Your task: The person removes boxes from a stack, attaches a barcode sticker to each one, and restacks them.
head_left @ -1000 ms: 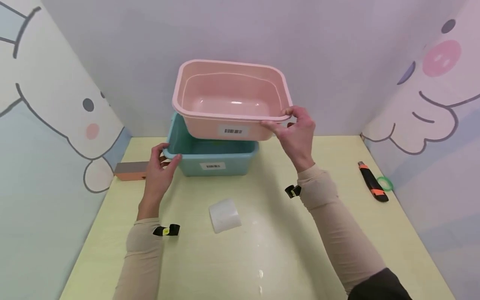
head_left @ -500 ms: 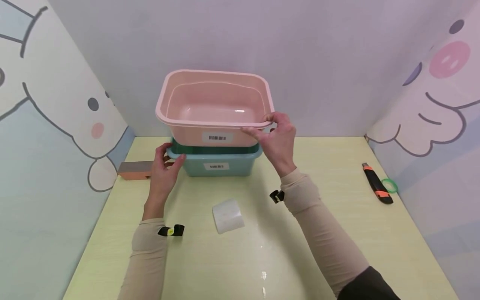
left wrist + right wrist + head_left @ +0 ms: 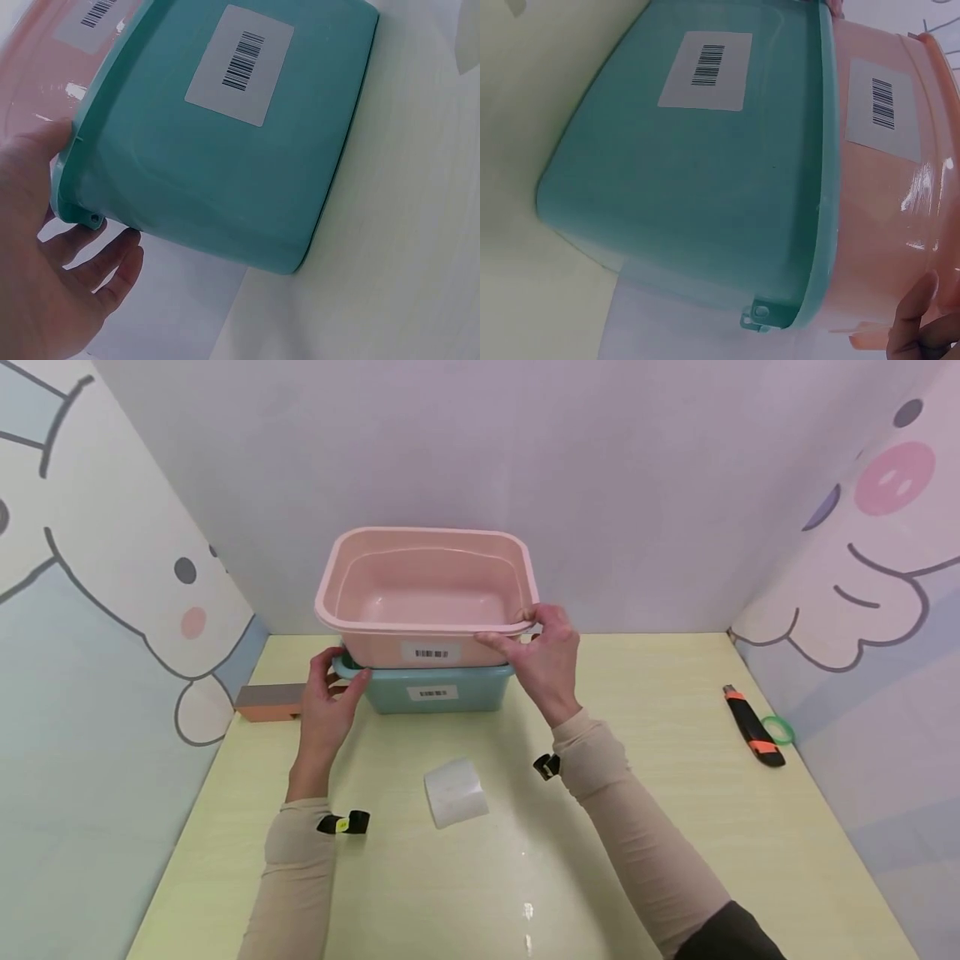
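Observation:
A pink plastic basin (image 3: 431, 581) with a barcode label sits partly down inside a teal basin (image 3: 480, 692), its rim still well above the teal one. My right hand (image 3: 542, 664) pinches the pink basin's front right rim corner between thumb and fingers. At the teal basin's front left corner, my left hand (image 3: 326, 714) grips the rim. In the left wrist view, the thumb of the left hand (image 3: 45, 247) lies over the teal rim with the fingers beneath it. The right wrist view shows the teal wall (image 3: 697, 172) and fingers under the pink rim.
A grey and orange block (image 3: 268, 702) lies left of the teal basin. In front is a white curled roll or sheet (image 3: 455, 793). A black and orange utility knife (image 3: 753, 727) and a green tape ring (image 3: 780, 730) lie by the right wall; walls (image 3: 637, 502) enclose the table.
The right hand has brought the pink basin left and down, from above the teal basin into its opening. The left hand keeps its grip on the teal rim.

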Action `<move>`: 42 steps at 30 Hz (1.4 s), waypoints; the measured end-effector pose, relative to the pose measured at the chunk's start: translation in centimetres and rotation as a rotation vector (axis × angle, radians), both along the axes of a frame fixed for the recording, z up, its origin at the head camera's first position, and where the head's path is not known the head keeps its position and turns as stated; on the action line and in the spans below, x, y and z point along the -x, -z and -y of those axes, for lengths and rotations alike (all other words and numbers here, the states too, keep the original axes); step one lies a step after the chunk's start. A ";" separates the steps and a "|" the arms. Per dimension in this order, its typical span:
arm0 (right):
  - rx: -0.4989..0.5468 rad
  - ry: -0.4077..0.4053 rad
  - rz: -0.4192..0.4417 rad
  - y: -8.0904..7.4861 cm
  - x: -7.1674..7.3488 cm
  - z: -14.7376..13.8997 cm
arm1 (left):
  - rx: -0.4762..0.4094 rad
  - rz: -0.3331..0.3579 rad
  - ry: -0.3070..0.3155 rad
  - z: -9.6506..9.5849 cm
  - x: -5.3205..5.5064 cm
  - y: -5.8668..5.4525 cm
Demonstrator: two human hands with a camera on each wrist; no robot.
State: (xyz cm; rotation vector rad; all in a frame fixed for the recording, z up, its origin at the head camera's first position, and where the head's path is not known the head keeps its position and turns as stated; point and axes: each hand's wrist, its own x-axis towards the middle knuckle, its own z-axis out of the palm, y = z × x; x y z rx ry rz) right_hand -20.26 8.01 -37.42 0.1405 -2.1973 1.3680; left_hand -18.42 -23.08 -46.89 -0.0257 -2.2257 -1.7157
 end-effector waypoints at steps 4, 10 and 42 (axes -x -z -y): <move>-0.012 0.001 0.006 0.5 0.0 0.2 | -0.003 -0.012 -0.002 0.0 0.1 0.0; -0.050 0.010 -0.008 1.4 0.0 0.3 | -0.004 -0.022 0.005 0.1 0.1 -0.1; -0.127 -0.034 0.065 5.1 0.0 0.3 | -0.027 0.032 0.007 -0.2 0.0 -1.3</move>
